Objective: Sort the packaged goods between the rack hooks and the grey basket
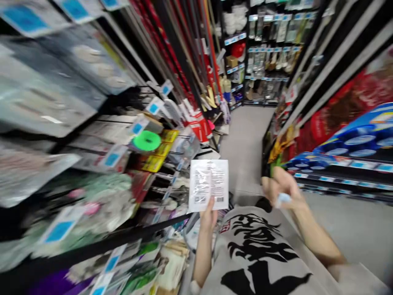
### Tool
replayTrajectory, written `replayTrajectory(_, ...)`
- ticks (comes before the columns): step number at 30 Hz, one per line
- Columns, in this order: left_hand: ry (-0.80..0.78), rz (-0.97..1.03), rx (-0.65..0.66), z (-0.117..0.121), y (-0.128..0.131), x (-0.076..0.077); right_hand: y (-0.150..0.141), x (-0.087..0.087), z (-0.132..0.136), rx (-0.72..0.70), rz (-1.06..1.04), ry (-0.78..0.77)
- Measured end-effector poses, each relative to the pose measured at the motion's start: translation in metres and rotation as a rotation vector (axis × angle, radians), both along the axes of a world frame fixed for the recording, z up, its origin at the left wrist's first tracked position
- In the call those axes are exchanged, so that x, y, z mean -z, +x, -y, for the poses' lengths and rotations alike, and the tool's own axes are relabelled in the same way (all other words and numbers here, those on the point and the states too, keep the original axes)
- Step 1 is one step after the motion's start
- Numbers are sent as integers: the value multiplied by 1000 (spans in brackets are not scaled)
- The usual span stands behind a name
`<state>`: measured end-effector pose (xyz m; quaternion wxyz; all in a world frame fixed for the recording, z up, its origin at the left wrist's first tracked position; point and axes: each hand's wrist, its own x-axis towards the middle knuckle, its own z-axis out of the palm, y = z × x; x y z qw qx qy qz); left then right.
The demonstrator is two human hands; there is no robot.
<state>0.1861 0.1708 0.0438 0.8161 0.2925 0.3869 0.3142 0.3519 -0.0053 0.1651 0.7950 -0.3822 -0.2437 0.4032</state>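
Observation:
A flat white packet point(204, 172) with lines of small print and a barcode stands up in front of my body. My left hand point(208, 217) grips it by its lower edge, thumb over the printed face. Raised at chest height on the other side, my right hand point(279, 186) is blurred, with its fingers curled in. A small pale-blue thing point(284, 199) shows at its palm; its kind is too smeared to tell. The hand looks close to the right-hand shelf, and I cannot tell whether it touches anything there.
Shelves with blue price tags point(112, 159) and bagged goods run along my left. A round green item point(146, 141) lies among them. Long poles point(184, 53) stand farther on. Blue packs point(359, 137) fill the right shelf. A grey floor aisle point(242, 139) leads to a back rack point(267, 51).

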Motion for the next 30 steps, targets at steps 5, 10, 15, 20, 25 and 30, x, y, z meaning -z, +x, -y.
replayTrajectory(5, 89, 13, 25, -1, 1, -6, -1, 9, 1, 69, 112, 112)
replayTrajectory(10, 113, -13, 36, 1, -1, -11, -2, 17, -4, 29, 106, 149)
replayTrajectory(15, 155, -1, 55, 1, -1, -14, -1, 26, -3, 20, 116, 33)
replayTrajectory(20, 178, 14, 62, 1, -2, -21, 2, 31, -1, -100, 279, 86)
replayTrajectory(25, 145, 24, 52, 0, -3, -25, 8, 29, 4, -169, 469, -47)
replayTrajectory(30, 111, 34, 43, 0, -3, -21, 12, 25, 6, -276, 642, -123)
